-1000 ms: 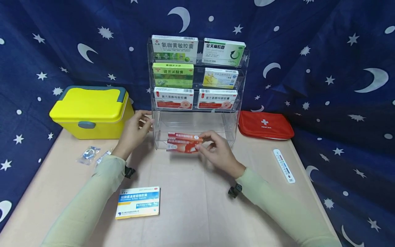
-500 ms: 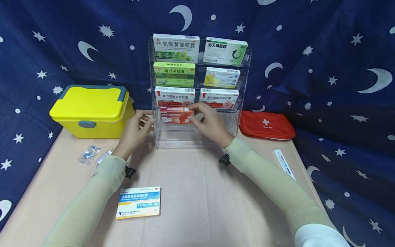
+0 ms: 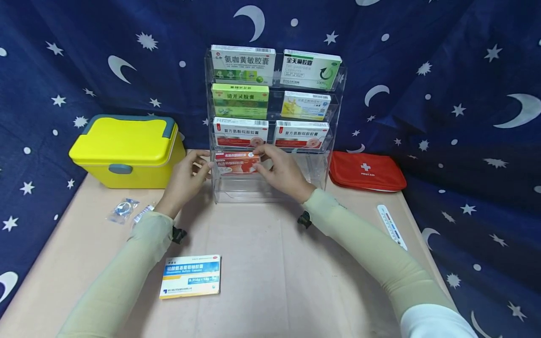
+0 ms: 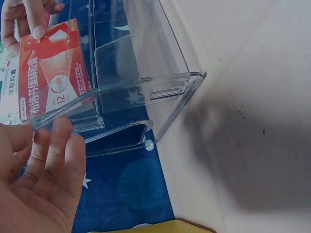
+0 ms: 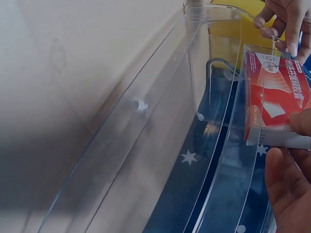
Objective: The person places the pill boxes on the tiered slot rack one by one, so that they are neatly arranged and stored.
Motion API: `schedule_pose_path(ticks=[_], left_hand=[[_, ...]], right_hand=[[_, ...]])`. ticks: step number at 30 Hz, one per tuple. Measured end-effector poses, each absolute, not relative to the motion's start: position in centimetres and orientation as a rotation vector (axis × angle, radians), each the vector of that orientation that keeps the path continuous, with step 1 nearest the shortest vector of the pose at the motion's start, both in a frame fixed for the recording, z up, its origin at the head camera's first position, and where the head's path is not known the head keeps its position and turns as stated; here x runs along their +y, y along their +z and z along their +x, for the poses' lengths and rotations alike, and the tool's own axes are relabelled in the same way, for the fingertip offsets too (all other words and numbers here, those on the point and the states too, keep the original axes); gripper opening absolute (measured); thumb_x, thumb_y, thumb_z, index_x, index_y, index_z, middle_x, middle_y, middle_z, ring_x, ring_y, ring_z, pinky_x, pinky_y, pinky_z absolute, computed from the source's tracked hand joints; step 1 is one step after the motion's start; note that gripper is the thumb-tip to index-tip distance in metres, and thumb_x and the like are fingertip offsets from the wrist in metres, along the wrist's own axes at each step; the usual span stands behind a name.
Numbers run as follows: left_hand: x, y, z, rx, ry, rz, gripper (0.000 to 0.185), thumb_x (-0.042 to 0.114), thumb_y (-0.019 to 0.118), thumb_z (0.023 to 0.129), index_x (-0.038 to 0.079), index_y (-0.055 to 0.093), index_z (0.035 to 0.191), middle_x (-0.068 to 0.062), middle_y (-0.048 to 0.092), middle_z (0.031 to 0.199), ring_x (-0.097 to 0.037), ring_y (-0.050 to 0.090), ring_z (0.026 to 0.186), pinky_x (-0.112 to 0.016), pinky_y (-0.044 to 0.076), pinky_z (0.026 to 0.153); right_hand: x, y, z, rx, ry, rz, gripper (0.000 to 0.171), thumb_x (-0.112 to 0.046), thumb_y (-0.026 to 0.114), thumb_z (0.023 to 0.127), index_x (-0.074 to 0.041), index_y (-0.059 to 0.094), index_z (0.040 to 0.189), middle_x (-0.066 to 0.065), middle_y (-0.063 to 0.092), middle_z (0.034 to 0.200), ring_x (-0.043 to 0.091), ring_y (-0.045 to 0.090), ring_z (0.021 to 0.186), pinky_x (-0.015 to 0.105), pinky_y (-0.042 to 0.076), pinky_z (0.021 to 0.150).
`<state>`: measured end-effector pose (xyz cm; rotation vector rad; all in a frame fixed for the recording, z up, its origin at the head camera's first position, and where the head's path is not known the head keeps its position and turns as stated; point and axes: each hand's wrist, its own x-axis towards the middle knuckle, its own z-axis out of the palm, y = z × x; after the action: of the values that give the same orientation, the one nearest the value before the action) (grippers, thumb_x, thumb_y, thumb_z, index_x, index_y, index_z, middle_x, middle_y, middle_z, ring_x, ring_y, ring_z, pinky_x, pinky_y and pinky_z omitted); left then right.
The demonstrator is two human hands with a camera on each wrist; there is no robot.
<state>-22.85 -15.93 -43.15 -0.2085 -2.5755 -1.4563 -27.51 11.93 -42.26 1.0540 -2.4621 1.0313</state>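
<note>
My right hand (image 3: 284,171) pinches the right end of a red-and-orange medicine box (image 3: 234,163) between thumb and fingers. The box stands upright at the left of the fourth tier of a clear acrylic display rack (image 3: 270,195), below a white-and-red box (image 3: 241,133). In the right wrist view, the red box (image 5: 277,92) sits behind the tier's clear front lip. My left hand (image 3: 188,180) holds the rack's left side edge; in the left wrist view its thumb and fingertips (image 4: 62,127) meet at that clear edge.
Several medicine boxes fill the upper tiers. A yellow case (image 3: 127,152) stands left, a red first-aid pouch (image 3: 365,172) right. A white-and-blue medicine box (image 3: 190,277) lies in front, small plastic packets (image 3: 123,210) left, a white thermometer strip (image 3: 391,226) right.
My right hand has raised the red medicine box from in front of the rack's bottom to its fourth tier, then shifted it slightly left and down. The left hand stays at the rack's side.
</note>
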Motion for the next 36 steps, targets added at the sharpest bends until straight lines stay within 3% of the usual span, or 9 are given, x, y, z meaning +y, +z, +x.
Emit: schedule_pose_path(ticks=[11,21,28,32,36], left_hand=[[-16.0,-43.2,-23.0,-2.590,-1.464,-0.200,0.033,0.024,0.065,0.102,0.010,0.058,0.131,-0.009,0.064,0.100,-0.024,0.070,0.078,-0.030,0.054,0.067],[-16.0,-43.1,-23.0,-2.600,-1.466,-0.190,0.033,0.024,0.064,0.102,0.010,0.058,0.132,-0.009,0.064,0.100,-0.024,0.069,0.078,-0.031,0.054,0.066],[-16.0,-43.1,-22.9,-2.588,-1.458,-0.205,0.032,0.022,0.065,0.102,0.010,0.058,0.131,-0.009,0.065,0.100,-0.025,0.069,0.078,-0.029,0.054,0.066],[-16.0,-43.1,-22.9,-2.581,-1.456,-0.214,0.032,0.021,0.065,0.102,0.009,0.058,0.130,-0.010,0.065,0.100,-0.030,0.070,0.079,-0.028,0.054,0.067],[-16.0,-43.2,-22.9,-2.588,-1.455,-0.201,0.033,0.022,0.065,0.102,0.009,0.058,0.131,-0.010,0.065,0.100,-0.031,0.070,0.080,-0.029,0.054,0.067]], right_hand=[[12.3,-42.5,-27.1,-2.490,0.992,0.998,0.027,-0.015,0.072,0.096,-0.012,0.063,0.121,-0.002,0.064,0.111,0.011,0.063,0.099,0.024,0.051,0.063],[12.9,-43.1,-26.0,-2.399,0.922,0.925,0.030,-0.023,0.074,0.095,-0.014,0.062,0.121,-0.001,0.058,0.117,0.016,0.057,0.099,0.031,0.047,0.081],[12.2,-44.6,-22.2,-2.396,1.096,0.920,0.029,-0.024,0.071,0.096,-0.011,0.063,0.120,0.004,0.060,0.116,0.022,0.059,0.095,0.034,0.049,0.074],[11.1,-46.2,-19.5,-2.637,1.236,1.066,0.026,-0.027,0.069,0.099,-0.017,0.063,0.122,-0.002,0.062,0.117,0.015,0.059,0.097,0.032,0.051,0.076],[9.5,-47.7,-16.7,-2.868,1.229,1.242,0.032,-0.034,0.067,0.099,-0.015,0.065,0.125,-0.003,0.065,0.115,0.010,0.061,0.097,0.025,0.050,0.082]])
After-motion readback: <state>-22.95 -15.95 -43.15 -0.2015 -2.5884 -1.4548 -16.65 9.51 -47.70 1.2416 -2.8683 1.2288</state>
